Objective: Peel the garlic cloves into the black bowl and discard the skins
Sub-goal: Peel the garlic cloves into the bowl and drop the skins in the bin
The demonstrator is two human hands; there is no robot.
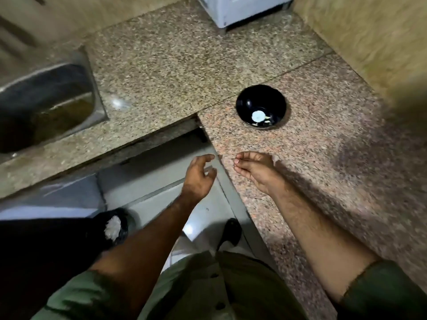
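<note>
Black bowl [261, 106] right of centre on granite counter [161, 65], pale peeled cloves [265, 122] inside — small, firm, probably slick. Left hand [198, 176] loosely spread, empty; right hand [251, 168] cupped, contents hidden — likely papery skins.

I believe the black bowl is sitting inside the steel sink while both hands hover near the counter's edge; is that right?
Not quite. The head view shows the black bowl standing on the granite counter, well apart from the steel sink. The rest holds: the left hand and right hand hover near the counter's edge.
</note>
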